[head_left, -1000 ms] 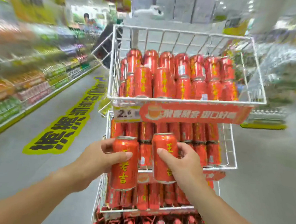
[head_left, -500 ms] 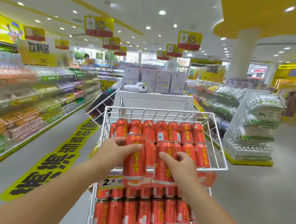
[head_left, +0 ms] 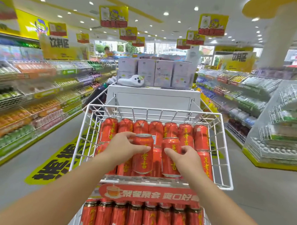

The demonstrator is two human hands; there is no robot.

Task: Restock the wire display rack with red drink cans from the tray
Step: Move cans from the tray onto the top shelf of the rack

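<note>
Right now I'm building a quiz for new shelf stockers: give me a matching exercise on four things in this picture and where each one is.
Things:
1. left hand
2. right hand
3. white plush toy
4. red banner

Places:
A. on the white cabinet behind the rack
B. across the top basket's front edge
C. gripping the can on the right
D. gripping the can on the left

Pairs: 1-D, 2-C, 3-A, 4-B

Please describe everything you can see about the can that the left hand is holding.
The can is red metal with a silver rim and yellow characters down its side. It stands upright, over the front of the top wire basket, among other red cans. The left hand grips it, thumb in front. It looks closed and undented.
</note>
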